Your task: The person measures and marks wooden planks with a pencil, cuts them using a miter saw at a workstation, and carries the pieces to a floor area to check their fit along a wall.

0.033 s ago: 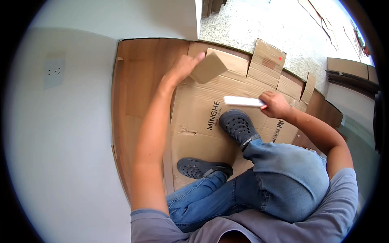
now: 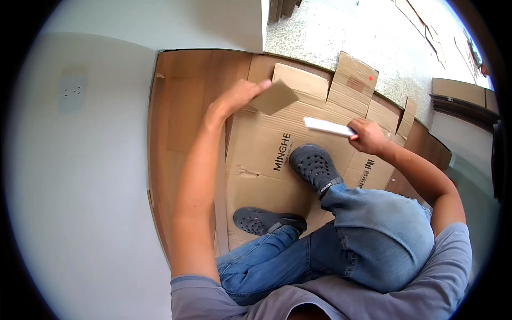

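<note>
My left hand (image 2: 237, 98) grips a small flat brown board (image 2: 276, 99) by its left edge, thumb on top, and the board is tilted above the flattened cardboard (image 2: 253, 152). Closed around one end of a slim white strip-shaped tool (image 2: 326, 127) is my right hand (image 2: 368, 137). A bit of red shows by the fingers; the tool's exact kind is unclear. Its free end points left toward the board, with a gap between them. Both hands are over the far half of the cardboard.
My dark clogs (image 2: 316, 166) rest on the cardboard, below my bent knees. Wood flooring (image 2: 186, 106) runs along the white wall (image 2: 96, 176) with its socket (image 2: 72, 93). Speckled floor (image 2: 330, 32) lies beyond the cardboard's far edge. Brown boards (image 2: 461, 92) are stacked at far right.
The white tool has shifted right, away from the board, and its free end now tilts upward. My left hand has dipped slightly, and the board has turned a little with it.
</note>
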A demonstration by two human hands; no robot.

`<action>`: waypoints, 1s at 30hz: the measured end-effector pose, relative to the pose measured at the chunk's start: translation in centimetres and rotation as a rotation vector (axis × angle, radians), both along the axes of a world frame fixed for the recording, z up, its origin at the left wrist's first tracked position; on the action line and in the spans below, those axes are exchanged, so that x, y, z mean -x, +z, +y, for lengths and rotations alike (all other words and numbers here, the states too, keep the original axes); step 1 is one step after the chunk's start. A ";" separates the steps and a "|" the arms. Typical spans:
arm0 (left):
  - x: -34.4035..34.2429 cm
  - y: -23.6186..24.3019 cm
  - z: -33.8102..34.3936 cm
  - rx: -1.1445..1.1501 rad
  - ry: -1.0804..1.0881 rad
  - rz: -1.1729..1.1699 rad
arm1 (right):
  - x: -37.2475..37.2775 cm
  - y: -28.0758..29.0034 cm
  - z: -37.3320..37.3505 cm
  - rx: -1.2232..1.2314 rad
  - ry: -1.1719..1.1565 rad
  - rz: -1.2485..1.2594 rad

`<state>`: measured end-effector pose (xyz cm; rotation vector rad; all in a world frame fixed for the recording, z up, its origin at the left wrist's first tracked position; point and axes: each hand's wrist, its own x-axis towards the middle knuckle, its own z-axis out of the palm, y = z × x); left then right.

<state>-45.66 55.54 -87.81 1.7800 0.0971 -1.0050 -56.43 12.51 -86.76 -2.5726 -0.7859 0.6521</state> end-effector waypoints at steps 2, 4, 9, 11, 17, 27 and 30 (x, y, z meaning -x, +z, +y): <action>2.8 -2.6 3.5 0.061 -0.369 -0.082 | -3.5 0.4 0.8 0.011 -0.189 0.222; 6.0 -4.8 3.4 -0.101 -0.362 -0.180 | -6.5 1.8 4.2 -0.050 -0.343 0.436; 8.0 -6.5 1.6 -0.177 0.092 -0.262 | -10.8 0.2 9.6 -0.172 -0.306 0.570; 8.3 -7.4 1.0 -0.124 0.296 -0.258 | -12.2 -0.5 12.3 -0.206 -0.236 0.581; 5.3 -4.1 -3.0 0.463 0.893 -0.073 | -14.3 -2.0 20.1 -0.078 0.114 0.233; -3.2 -5.2 0.7 0.432 1.142 -0.029 | -15.7 -1.6 18.0 -0.086 -0.084 -0.037; -3.4 -6.8 1.1 0.394 1.201 -0.026 | -16.3 -1.9 18.6 -0.102 -0.059 0.036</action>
